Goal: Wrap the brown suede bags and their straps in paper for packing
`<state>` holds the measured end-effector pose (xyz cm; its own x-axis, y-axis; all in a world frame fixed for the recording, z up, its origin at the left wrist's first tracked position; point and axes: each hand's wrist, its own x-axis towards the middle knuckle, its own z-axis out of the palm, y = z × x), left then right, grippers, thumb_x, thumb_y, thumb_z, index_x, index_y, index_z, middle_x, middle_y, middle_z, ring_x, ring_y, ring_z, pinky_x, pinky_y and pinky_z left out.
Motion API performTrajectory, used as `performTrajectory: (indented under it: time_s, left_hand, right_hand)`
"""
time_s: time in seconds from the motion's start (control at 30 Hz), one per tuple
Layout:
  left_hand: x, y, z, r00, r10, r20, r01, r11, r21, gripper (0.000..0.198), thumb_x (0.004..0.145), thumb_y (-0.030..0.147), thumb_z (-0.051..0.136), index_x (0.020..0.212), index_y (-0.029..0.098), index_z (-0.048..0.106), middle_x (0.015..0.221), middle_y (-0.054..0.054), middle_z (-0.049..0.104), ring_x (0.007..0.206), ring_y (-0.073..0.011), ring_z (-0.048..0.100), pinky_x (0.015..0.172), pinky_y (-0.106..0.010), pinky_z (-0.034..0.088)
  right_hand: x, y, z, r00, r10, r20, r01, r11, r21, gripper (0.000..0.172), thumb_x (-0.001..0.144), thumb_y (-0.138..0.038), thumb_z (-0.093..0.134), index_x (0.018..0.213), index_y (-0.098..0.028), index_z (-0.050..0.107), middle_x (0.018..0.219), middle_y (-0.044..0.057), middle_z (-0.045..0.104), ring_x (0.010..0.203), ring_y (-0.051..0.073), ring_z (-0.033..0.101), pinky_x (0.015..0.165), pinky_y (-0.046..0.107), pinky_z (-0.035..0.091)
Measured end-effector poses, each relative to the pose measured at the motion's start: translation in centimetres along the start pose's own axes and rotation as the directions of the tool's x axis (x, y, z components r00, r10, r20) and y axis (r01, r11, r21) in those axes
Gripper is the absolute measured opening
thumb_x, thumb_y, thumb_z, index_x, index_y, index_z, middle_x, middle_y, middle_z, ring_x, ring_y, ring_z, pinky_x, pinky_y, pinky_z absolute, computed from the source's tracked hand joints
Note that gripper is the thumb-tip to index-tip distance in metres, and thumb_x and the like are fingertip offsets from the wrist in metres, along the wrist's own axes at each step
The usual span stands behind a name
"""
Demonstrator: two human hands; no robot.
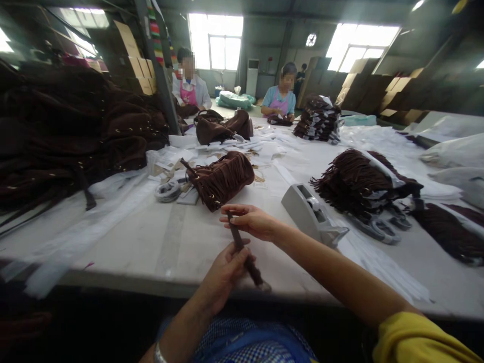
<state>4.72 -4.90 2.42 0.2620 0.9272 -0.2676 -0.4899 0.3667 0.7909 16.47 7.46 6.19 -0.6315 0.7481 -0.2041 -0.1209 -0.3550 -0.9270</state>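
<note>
A narrow dark brown strap point(236, 234) slants between my two hands near the table's front edge. My left hand point(226, 269) is closed around its lower part, and a shiny, blurred end sticks out below. Higher up, my right hand point(251, 222) pinches the strap's upper end between thumb and fingers. Just beyond my right fingertips a brown fringed bag point(230, 176) lies on its side. Beside that bag is a grey coiled strap or roll point(167, 190); its kind is unclear.
A grey tape dispenser point(306, 206) stands right of my hands on the white table point(132, 242). Fringed brown pieces point(355, 181) are stacked farther right. Brown bags point(68, 131) heap at left. Two people point(191, 91) work across the table, among papers and plastic.
</note>
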Motion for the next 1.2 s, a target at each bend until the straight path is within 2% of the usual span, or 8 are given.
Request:
performTrajectory:
  time_s: [0.1,0.2,0.43,0.6,0.77,0.9,1.07,1.2]
  left_hand:
    - [-2.6,-0.2,-2.0,0.994,-0.026,-0.109,0.036,0.996,0.086,0.062,0.082,0.039,0.072,0.137,0.023,0.048,0.089,-0.001,0.060,0.072,-0.0118,0.061,0.075,-0.029,0.055]
    - [-5.2,-0.5,-5.0,0.967,0.080,-0.242,0.020,0.923,0.384,0.075,0.078,0.038,0.074,0.145,0.025,0.041,0.099,-0.004,0.065,0.078,-0.0169,0.065,0.061,-0.025,0.054]
    - [-9.2,0.3,-9.1,0.814,0.514,-0.268,-0.013,0.479,0.878,0.030,0.087,0.041,0.060,0.109,0.024,0.073,0.116,-0.007,0.071,0.108,-0.0262,0.066,0.101,-0.040,0.049]
    - [-8.4,1.7,-8.0,0.804,0.553,-0.218,-0.091,0.478,0.874,0.024,0.090,0.037,0.059,0.103,0.024,0.074,0.106,-0.006,0.073,0.099,-0.0232,0.068,0.091,-0.034,0.054]
    - [-7.1,2.4,-8.1,0.791,0.488,-0.369,-0.102,0.701,0.706,0.026,0.089,0.040,0.061,0.103,0.022,0.074,0.098,-0.006,0.076,0.086,-0.0237,0.071,0.075,-0.031,0.057]
    - [-6.8,3.7,-8.8,0.765,0.523,-0.376,-0.093,0.668,0.738,0.023,0.085,0.041,0.067,0.095,0.024,0.078,0.095,-0.007,0.077,0.088,-0.0254,0.071,0.078,-0.031,0.055]
    - [-6.2,6.5,-10.2,0.870,0.442,-0.217,-0.082,0.564,0.822,0.023,0.086,0.040,0.065,0.091,0.023,0.080,0.087,-0.007,0.077,0.082,-0.0225,0.070,0.079,-0.030,0.054]
    - [-5.0,8.4,-9.7,0.866,0.447,-0.225,-0.069,0.552,0.831,0.028,0.089,0.044,0.060,0.090,0.022,0.078,0.081,-0.005,0.076,0.072,-0.0198,0.070,0.070,-0.027,0.056]
  right_hand:
    - [0.3,1.0,-0.9,0.988,-0.154,0.009,0.138,0.856,-0.499,0.029,0.085,-0.024,0.066,0.114,-0.019,0.070,0.119,0.009,0.070,0.106,0.022,0.067,0.097,0.040,0.052]
    - [-0.1,1.6,-1.9,0.960,-0.243,0.141,0.237,0.427,-0.873,0.027,0.092,-0.021,0.057,0.114,-0.021,0.072,0.112,0.008,0.073,0.101,0.021,0.067,0.093,0.035,0.050]
    - [-2.8,2.5,1.2,0.893,-0.401,0.206,0.156,-0.153,-0.976,0.027,0.099,-0.023,0.049,0.114,-0.020,0.071,0.098,0.011,0.071,0.087,0.021,0.066,0.078,0.030,0.051]
    - [-3.0,5.9,5.4,0.703,-0.403,0.586,0.655,0.044,-0.755,0.046,0.098,-0.043,0.051,0.136,-0.016,0.053,0.121,0.015,0.066,0.110,0.023,0.062,0.094,0.034,0.051]
    - [-1.0,7.3,6.1,0.819,-0.229,0.526,0.574,0.347,-0.742,0.044,0.099,-0.036,0.049,0.139,-0.017,0.052,0.104,0.012,0.072,0.088,0.021,0.069,0.078,0.030,0.054]
    - [-0.2,6.3,6.5,0.875,-0.202,0.440,0.478,0.504,-0.719,0.027,0.094,-0.028,0.055,0.118,-0.026,0.068,0.102,0.006,0.073,0.093,0.021,0.068,0.083,0.031,0.050]
    - [0.3,6.8,6.5,0.910,-0.237,0.341,0.415,0.560,-0.717,0.021,0.094,-0.031,0.054,0.098,-0.025,0.073,0.087,0.004,0.074,0.077,0.019,0.067,0.070,0.028,0.048]
    - [0.0,7.8,6.8,0.905,-0.244,0.349,0.425,0.467,-0.776,0.024,0.093,-0.032,0.054,0.082,-0.022,0.073,0.074,0.002,0.072,0.064,0.015,0.064,0.060,0.025,0.043]
